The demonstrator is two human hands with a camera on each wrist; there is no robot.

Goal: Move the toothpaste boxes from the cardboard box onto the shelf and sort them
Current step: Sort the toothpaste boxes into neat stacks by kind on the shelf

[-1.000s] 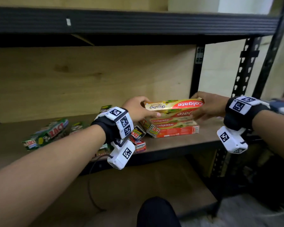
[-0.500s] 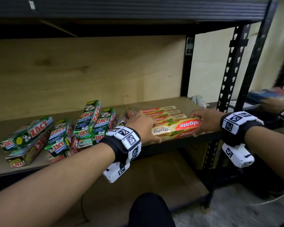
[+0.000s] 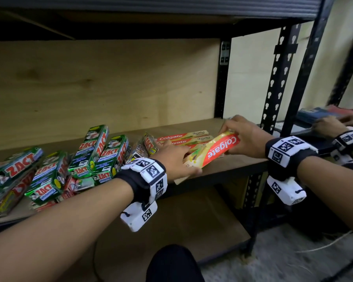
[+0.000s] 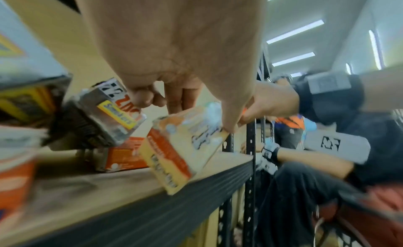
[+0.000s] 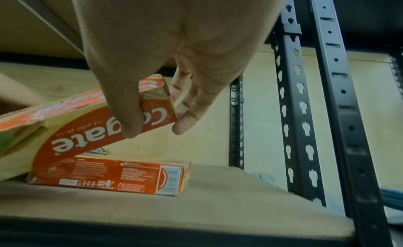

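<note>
Two hands hold one long red-and-yellow Colgate toothpaste carton (image 3: pixel 211 152) between them, at the front of the wooden shelf board (image 3: pixel 232 164). The left hand (image 3: pixel 175 160) grips the carton's near, yellow end, thumb on the upper face and fingers (image 4: pixel 176 102) curled behind it. The right hand (image 3: pixel 245 137) pinches the far, red end, thumb on the printed face and fingers (image 5: pixel 187 112) wrapped round the end flap. The carton is tilted: its left end dips to the shelf's black ribbed front edge (image 4: pixel 196 195) and overhangs it a little, while the right end is raised off the board. The white "Colgate" lettering reads upside down from the head view.

Just behind it, flat red-and-yellow Colgate cartons (image 3: pixel 183 137) lie side by side along the board; from the right wrist view the held carton leans over the nearest of them (image 5: pixel 113 178). To the left, a loose heap of green and red Zact toothpaste cartons (image 3: pixel 94 153) lies at mixed angles, some propped on others, reaching the front edge.

Right of the Colgate row the board is bare up to the black perforated metal uprights (image 3: pixel 277 78). Farther back stands the pale plywood back panel (image 3: pixel 110 82), with tall open room beneath the dark upper shelf (image 3: pixel 151 5).
</note>
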